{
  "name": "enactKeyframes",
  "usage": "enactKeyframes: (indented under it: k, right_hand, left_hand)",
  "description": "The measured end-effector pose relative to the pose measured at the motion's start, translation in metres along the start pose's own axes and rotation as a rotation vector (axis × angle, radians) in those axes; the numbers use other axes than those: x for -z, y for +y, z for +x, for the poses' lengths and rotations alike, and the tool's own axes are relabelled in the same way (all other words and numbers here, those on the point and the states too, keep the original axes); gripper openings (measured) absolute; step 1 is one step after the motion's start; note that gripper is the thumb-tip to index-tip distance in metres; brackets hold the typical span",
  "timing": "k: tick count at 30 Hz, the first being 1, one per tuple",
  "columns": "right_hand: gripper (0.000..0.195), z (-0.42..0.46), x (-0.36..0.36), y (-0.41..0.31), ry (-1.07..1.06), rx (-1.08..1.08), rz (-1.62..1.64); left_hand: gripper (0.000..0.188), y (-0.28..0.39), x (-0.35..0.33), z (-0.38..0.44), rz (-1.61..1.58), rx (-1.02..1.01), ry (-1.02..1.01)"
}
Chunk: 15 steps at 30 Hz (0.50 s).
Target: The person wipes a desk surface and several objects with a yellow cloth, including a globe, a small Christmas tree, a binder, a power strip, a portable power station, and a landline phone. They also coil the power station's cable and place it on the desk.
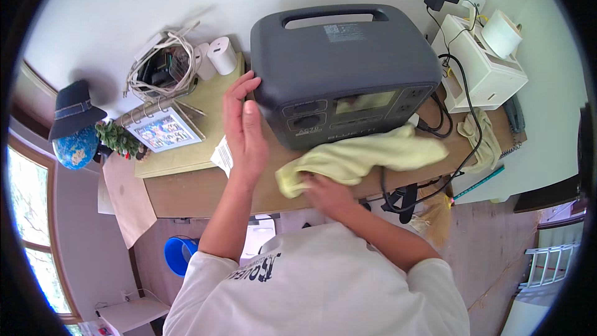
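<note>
A dark grey Bluetti portable power station (345, 60) stands on the wooden desk (186, 196), its front panel facing me. My left hand (245, 130) is upright at its left side, holding nothing, the fingertips at the casing; whether they touch it is hard to tell. A pale yellow cloth (368, 154) is bunched in my right hand (326, 193) and stretches along the lower front of the station. The cloth is partly blurred and hides part of the desk. A black cable (471, 107) runs on the right, with a plug near the station's lower right corner.
Coiled white cables (189, 42), a desk calendar (163, 128), a globe (74, 149) wearing a hat, and a small artificial tree (116, 137) stand left. At right are a white box (489, 70) with a paper roll (501, 32) and another cloth (480, 137). A blue bucket (179, 254) stands below.
</note>
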State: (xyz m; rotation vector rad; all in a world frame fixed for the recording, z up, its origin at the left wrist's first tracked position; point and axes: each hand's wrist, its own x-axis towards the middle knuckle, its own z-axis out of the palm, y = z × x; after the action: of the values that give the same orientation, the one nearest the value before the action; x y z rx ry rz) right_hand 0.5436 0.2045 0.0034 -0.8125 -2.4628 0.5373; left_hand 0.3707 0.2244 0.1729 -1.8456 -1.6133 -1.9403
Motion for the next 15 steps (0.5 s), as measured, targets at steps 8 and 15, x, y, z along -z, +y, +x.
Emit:
enactKeyframes:
  k: [8,15]
  right_hand:
    - [0.050,0.037,-0.001,-0.043,-0.144,-0.248,0.098]
    - [0.044,0.012,0.036,0.006,-0.046,-0.358,-0.458]
  left_hand:
    - [0.026,0.004,0.040,-0.040,0.134,-0.077,-0.123]
    - [0.015,-0.023,0.083,-0.144,0.172,0.227,-0.215]
